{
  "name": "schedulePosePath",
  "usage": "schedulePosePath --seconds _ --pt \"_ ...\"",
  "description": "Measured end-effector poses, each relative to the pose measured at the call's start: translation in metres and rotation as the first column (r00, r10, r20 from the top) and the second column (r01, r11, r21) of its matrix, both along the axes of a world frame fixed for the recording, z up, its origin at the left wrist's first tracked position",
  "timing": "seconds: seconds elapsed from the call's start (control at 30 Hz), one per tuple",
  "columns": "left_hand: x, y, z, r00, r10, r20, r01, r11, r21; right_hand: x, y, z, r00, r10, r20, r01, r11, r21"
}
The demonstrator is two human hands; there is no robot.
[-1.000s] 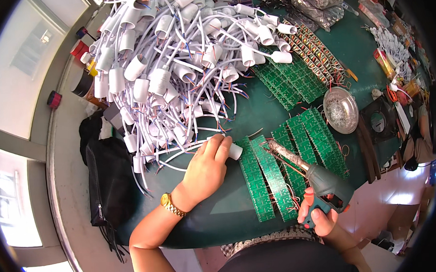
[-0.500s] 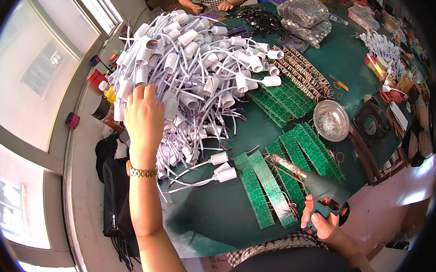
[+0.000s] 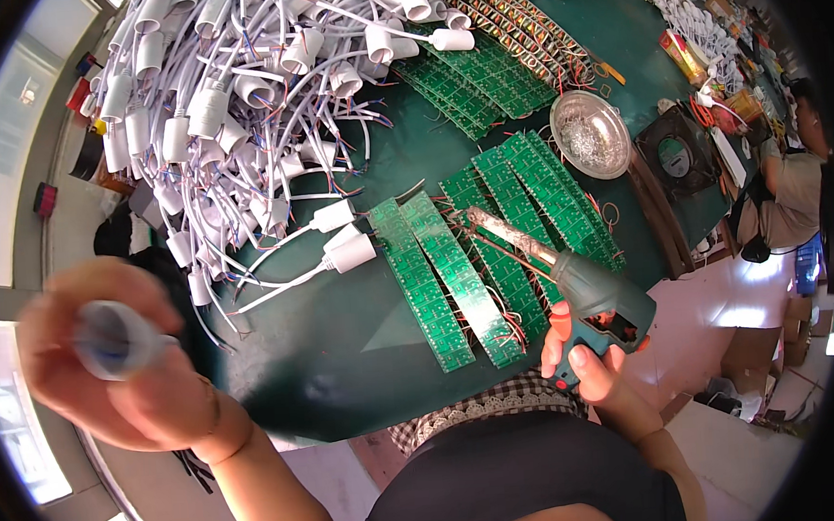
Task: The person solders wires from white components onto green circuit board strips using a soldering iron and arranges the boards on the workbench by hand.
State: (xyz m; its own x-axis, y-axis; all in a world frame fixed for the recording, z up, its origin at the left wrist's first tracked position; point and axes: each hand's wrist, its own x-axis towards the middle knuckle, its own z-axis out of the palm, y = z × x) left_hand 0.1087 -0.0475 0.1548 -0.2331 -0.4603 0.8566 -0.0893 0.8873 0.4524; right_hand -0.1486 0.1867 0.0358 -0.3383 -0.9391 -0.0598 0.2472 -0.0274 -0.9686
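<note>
My left hand [image 3: 165,401], raised at the left and blurred, is closed around a white lamp socket [image 3: 119,340] with its hollow end showing. In my right hand [image 3: 592,369] is a teal soldering gun [image 3: 603,293]; its long metal tip points up and left over strips of green circuit boards [image 3: 428,283]. Two white lamp sockets [image 3: 349,252] with cables lie just left of those strips. Farther back, a large heap of white lamp sockets [image 3: 206,111] with cables and bare wire ends covers the table's left side.
Beyond the strips stand a metal bowl [image 3: 587,119] of silvery bits and a square black fan [image 3: 678,157]. More green boards [image 3: 483,73] lie at the back, beside rows of small components [image 3: 528,33]. Another person [image 3: 791,194] is at the far right.
My left hand has left the heap and come back toward me at the lower left, now with a lamp socket in it. The view has shifted; the soldering gun stays over the boards.
</note>
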Motion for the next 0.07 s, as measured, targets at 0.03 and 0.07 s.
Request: schedulePosePath --seconds 0.03,0.07 --pt "-0.0253 0.0063 -0.0257 0.986 -0.143 0.082 0.143 0.99 0.013 -0.0012 0.0023 -0.0026 1.0 0.002 -0.017 -0.002 1.0 0.002" --pt "-0.0235 0.0073 -0.0272 0.986 -0.146 0.086 0.144 0.989 0.023 0.0006 0.0017 -0.0022 0.999 0.037 -0.023 -0.037 0.999 -0.004"
